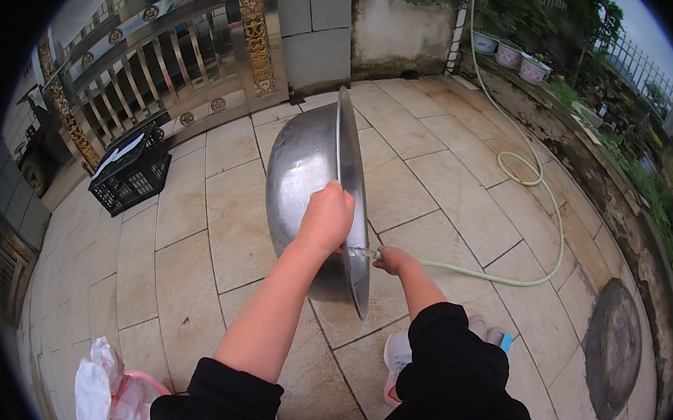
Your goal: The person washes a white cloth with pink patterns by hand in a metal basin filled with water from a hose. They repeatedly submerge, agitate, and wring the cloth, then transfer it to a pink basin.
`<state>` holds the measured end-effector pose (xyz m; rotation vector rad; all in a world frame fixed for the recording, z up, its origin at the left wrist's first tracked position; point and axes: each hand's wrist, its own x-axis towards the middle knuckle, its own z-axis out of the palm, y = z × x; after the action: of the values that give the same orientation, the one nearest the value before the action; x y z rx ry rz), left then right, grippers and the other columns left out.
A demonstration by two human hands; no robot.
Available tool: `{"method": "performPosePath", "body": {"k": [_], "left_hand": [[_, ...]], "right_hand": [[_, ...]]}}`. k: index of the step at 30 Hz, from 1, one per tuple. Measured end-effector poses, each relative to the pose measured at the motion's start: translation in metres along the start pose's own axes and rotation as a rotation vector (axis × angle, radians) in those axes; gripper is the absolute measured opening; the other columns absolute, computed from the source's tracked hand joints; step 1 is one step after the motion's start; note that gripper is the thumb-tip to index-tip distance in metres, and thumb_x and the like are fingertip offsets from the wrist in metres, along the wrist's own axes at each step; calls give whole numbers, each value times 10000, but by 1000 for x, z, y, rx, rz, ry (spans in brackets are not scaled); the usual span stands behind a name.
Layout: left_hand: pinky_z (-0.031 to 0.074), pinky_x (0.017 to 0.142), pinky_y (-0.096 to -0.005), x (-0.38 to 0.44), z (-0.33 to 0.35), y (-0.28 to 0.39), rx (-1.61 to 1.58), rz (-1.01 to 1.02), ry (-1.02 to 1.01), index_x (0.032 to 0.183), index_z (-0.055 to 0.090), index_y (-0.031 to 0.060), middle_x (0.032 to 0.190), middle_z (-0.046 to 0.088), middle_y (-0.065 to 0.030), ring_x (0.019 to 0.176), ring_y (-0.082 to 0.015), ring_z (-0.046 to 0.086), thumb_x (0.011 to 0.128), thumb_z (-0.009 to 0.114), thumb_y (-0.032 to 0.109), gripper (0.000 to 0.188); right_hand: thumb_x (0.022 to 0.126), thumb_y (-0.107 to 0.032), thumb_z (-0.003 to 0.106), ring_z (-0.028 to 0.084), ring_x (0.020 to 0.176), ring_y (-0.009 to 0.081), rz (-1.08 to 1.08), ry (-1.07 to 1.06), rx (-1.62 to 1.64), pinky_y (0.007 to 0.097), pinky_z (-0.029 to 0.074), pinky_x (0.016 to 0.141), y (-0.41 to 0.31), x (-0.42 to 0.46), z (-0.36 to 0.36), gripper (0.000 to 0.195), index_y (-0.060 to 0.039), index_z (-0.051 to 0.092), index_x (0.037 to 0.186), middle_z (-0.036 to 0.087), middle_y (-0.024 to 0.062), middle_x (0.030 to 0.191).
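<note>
A large metal basin [302, 166] is tipped up on its side on the tiled ground, its opening turned to the right. My left hand [327, 215] grips the rim at its near upper side. To the right of the rim, my right hand [391, 260] holds the end of a pale green hose [478, 272]. Clear water [361, 251] runs from the hose end into the basin's opening. Most of the basin's inside is turned away from view.
A black plastic crate [131, 181] stands by the metal gate [159, 69] at left. A pink container lined with a plastic bag [119, 394] sits at the lower left. The hose loops toward the right-hand planter wall [557, 149]. A round cover [616, 349] lies at right.
</note>
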<state>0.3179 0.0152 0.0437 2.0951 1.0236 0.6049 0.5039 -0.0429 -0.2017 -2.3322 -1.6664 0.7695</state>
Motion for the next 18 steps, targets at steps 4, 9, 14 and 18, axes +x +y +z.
{"method": "performPosePath", "body": {"k": [4, 9, 14, 18], "left_hand": [[465, 290, -337, -23, -48, -66, -166, -127, 115, 792, 441, -110, 657, 561, -219, 458, -296, 587, 850, 452, 125, 242], [500, 329, -324, -78, -73, -144, -492, -295, 167, 933, 462, -80, 750, 581, -177, 481, -256, 595, 851, 461, 114, 210], [547, 402, -327, -153, -81, -213, -761, -472, 352, 1013, 470, -66, 831, 595, -171, 580, -254, 621, 860, 433, 113, 238], [564, 444, -353, -208, -57, -260, -917, -655, 395, 1022, 434, -103, 879, 576, -208, 636, -297, 624, 875, 434, 115, 264]], "right_hand": [[796, -347, 597, 557, 929, 361, 10, 35, -17, 429, 448, 776, -8, -5, 5, 359, -38, 521, 961, 598, 197, 956], [808, -384, 577, 562, 928, 351, 85, 8, -52, 434, 448, 772, -25, -13, 8, 380, -49, 515, 977, 603, 184, 959], [806, -368, 580, 560, 962, 317, 133, 8, -76, 422, 450, 794, -33, -17, 4, 364, -79, 518, 1020, 602, 141, 1001], [806, -370, 575, 557, 965, 313, 170, 59, -81, 424, 446, 798, -30, -15, 5, 361, -83, 517, 1017, 598, 146, 1006]]}}
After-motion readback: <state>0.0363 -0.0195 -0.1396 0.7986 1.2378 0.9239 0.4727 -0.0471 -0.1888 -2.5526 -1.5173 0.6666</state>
